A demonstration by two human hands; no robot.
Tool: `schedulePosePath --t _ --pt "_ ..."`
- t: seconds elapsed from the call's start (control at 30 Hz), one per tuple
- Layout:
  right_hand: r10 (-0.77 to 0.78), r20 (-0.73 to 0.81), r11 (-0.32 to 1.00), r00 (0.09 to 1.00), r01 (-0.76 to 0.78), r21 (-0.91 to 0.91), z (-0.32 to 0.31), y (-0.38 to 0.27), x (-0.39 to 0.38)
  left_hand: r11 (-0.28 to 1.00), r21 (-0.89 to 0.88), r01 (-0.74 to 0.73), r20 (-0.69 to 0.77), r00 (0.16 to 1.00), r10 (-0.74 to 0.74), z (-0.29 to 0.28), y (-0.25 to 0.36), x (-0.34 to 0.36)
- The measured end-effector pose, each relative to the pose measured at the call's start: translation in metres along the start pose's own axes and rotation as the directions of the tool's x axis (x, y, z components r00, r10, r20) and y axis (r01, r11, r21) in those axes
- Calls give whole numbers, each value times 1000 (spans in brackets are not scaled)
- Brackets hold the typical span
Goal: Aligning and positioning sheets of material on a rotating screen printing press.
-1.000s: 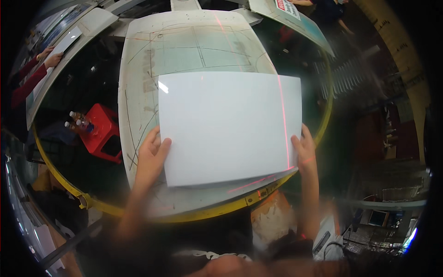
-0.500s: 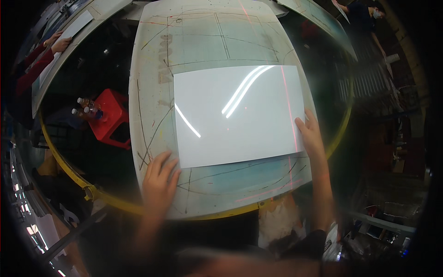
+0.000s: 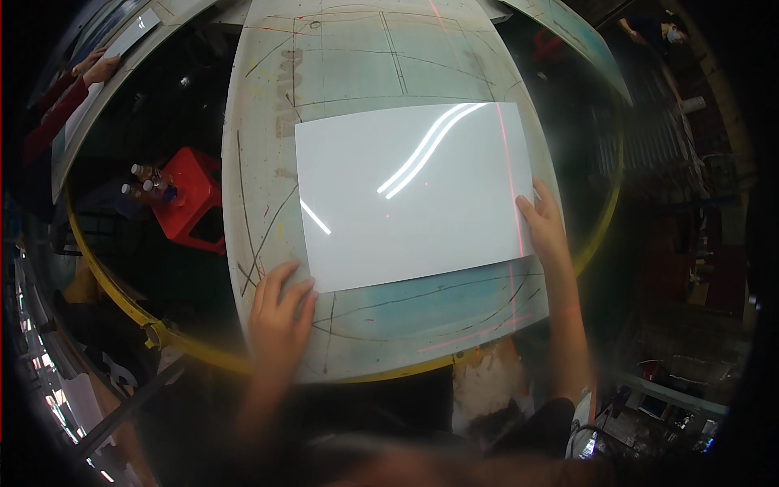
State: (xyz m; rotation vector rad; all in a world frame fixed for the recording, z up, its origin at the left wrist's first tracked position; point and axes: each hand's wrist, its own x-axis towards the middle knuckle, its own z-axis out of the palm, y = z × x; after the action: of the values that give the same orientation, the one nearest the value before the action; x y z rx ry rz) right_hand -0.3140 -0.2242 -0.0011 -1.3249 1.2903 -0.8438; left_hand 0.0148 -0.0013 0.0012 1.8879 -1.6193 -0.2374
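A white glossy sheet (image 3: 406, 227) lies on a pale, line-marked board (image 3: 381, 316), with a red laser line down its right side and bright reflections on it. My left hand (image 3: 280, 321) is open, fingers bent but apart, at the board's surface by the sheet's lower-left corner, a fingertip at the corner. My right hand (image 3: 545, 227) holds the sheet's right edge, thumb on top and fingers at the side.
A yellow rail (image 3: 114, 292) curves around the board. A red stool (image 3: 195, 211) with several bottles (image 3: 148, 187) stands left. At upper left another person's hands (image 3: 97, 69) hold a sheet on a side board (image 3: 154, 40); another person (image 3: 649, 32) is at upper right.
The sheet has gone from raised in both hands to lying on the board. My left hand has let go and moved slightly down; the sheet has shifted a little up the board.
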Motion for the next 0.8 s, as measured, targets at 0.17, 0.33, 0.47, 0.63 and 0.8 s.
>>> schedulePosePath --t 0.17,0.33,0.47,0.63,0.8 --pt "-16 -7 1000 1000 16 -26 1 2 0 998 -30 57 4 998 -57 2 3 -1" --pt "-13 -7 999 1000 12 -30 0 4 0 999 -18 49 -2 999 -49 4 2 -1" --pt "-17 -7 999 1000 17 -45 3 0 -1 999 -2 43 -3 999 -43 3 3 0" --pt "-15 2 999 1000 16 -52 0 6 1 999 24 33 2 999 -33 2 3 2" --pt "-14 -2 999 1000 14 -46 2 5 0 998 14 54 19 998 -54 2 4 2"
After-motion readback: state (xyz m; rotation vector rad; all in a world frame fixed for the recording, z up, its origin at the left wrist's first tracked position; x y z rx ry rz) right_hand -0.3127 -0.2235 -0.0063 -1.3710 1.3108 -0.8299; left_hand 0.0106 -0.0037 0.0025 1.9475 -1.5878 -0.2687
